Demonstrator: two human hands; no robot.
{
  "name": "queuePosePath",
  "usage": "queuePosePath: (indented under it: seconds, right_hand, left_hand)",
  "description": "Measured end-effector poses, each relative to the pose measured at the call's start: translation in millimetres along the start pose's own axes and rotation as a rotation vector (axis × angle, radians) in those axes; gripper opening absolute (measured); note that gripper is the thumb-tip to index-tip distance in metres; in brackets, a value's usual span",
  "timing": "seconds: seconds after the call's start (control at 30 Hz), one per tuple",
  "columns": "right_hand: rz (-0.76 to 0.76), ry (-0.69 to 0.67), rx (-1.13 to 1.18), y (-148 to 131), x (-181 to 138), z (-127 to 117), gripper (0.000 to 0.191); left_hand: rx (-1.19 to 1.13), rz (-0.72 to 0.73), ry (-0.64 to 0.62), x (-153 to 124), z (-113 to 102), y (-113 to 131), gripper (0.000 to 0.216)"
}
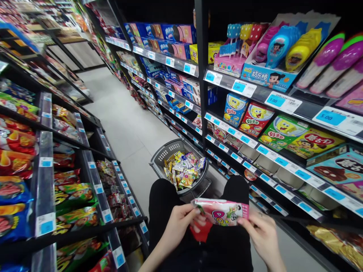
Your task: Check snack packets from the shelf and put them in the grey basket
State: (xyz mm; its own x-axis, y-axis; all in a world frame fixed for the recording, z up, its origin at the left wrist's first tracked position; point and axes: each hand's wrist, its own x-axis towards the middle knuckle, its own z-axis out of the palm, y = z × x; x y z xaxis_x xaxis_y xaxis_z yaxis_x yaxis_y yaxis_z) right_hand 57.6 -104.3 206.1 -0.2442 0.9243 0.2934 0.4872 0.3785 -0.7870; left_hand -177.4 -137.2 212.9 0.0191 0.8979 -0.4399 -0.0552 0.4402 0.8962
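Observation:
A pink and white snack packet point(222, 211) is held flat above my lap, with a red packet point(202, 231) partly tucked under it. My left hand point(177, 226) pinches the packet's left end, fingers closed on it. My right hand point(262, 235) grips the right end between thumb and fingers. My knees in black trousers point(164, 200) show below the packet. Just beyond them on the floor stands a grey shopping basket point(166, 151) filled with several small colourful sweet packets point(184, 170).
I am low down in a narrow shop aisle. Black shelves of snack bags point(17, 166) line the left. Shelves of boxed sweets point(255, 117) and toy candy point(283, 45) with blue price tags line the right. The grey tiled floor point(119, 113) runs ahead.

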Motion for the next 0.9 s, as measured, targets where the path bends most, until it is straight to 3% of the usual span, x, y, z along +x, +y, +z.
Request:
queuePosePath:
  seconds: [0.07, 0.17, 0.43, 0.57, 0.67, 0.77, 0.9]
  right_hand:
    - [-0.150, -0.008, -0.061, 3, 0, -6, 0.017]
    - [-0.224, 0.012, -0.080, 4, 1, -12, 0.022]
    - [-0.070, -0.037, 0.079, -7, -6, 3, 0.027]
    - [-0.002, 0.022, 0.122, -1, -9, 23, 0.020]
    - [0.132, -0.040, 0.080, 19, -5, 43, 0.027]
    - [0.261, -0.091, -0.101, 56, -3, 68, 0.041]
    - [0.419, 0.128, -0.550, 120, -10, 98, 0.065]
  left_hand:
    - [-0.012, 0.050, 0.019, -1, -4, -1, 0.027]
    - [-0.057, 0.184, 0.074, -2, -9, -7, 0.024]
    - [-0.186, 0.188, 0.294, 9, -7, -16, 0.019]
    - [-0.310, 0.151, 0.251, 19, -11, -20, 0.041]
    - [-0.306, 0.112, 0.281, 40, -22, -41, 0.032]
    - [-0.241, 0.114, 0.455, 67, -41, -77, 0.024]
    - [-0.043, 0.170, 0.721, 102, -73, -119, 0.022]
